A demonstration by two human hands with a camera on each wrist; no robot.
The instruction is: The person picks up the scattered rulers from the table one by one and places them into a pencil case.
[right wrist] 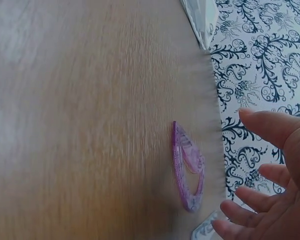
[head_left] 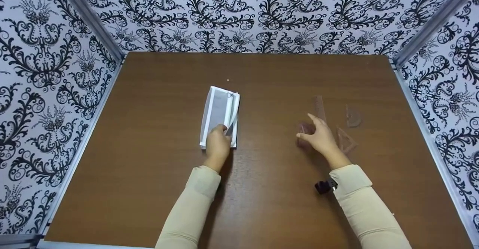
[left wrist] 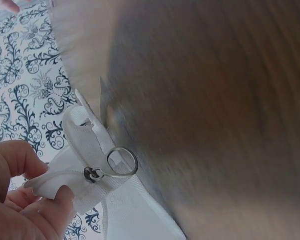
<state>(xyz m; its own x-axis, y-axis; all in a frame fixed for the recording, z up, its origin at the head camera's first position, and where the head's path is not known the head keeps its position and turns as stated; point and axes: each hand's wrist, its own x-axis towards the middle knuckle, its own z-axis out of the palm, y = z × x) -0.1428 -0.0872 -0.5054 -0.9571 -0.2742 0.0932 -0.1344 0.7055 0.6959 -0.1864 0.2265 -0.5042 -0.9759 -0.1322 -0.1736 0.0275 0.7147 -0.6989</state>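
Note:
My left hand (head_left: 217, 142) holds the near end of a white zip pouch (head_left: 220, 108) with grey mesh panels. Up close in the left wrist view, thumb and fingers pinch its fabric beside the zipper's metal ring (left wrist: 135, 162). My right hand (head_left: 321, 138) hovers, thumb and fingers spread, above a purple see-through drafting piece (head_left: 307, 128) with a cut-out. That piece (right wrist: 177, 165) lies flat on the table, apart from the fingers; its exact kind I cannot tell. Close by are a clear ruler (head_left: 319, 105), a clear protractor (head_left: 353, 116) and a clear set square (head_left: 342, 140).
A wide brown wooden table (head_left: 149, 189) carries everything. Black-and-white patterned walls (head_left: 239, 17) with grey metal edges stand at the back and both sides. A small black device (head_left: 325, 186) sits at my right wrist.

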